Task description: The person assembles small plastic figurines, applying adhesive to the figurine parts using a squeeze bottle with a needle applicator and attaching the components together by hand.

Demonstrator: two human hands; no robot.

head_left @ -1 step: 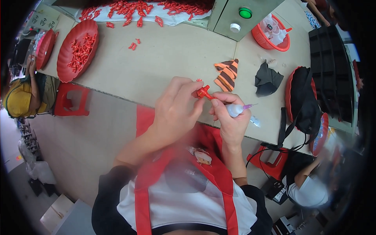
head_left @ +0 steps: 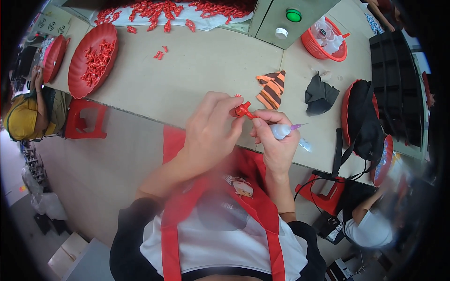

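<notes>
Just above the table's near edge, my left hand (head_left: 208, 129) pinches a small glossy red plastic figure (head_left: 243, 110) between thumb and fingers. The fingers of my right hand (head_left: 277, 147) are closed too: thumb and forefinger touch the figure's lower right end. A small translucent squeeze bottle (head_left: 280, 131) lies in that same hand, its purple needle tip (head_left: 295, 126) pointing right, away from the figure. Beyond my hands are a few loose red pieces (head_left: 160, 55) on the table, and an orange-and-brown striped cloth (head_left: 272, 90) is just past the right hand.
A red scalloped tray (head_left: 75, 83) of red pieces stands far left. More red pieces cover a white cloth (head_left: 225, 24) at the back, beside a machine housing with a green button (head_left: 294, 15). Right are a red basket (head_left: 341, 56), black cloth (head_left: 321, 95) and black bag (head_left: 368, 122). People sit both sides.
</notes>
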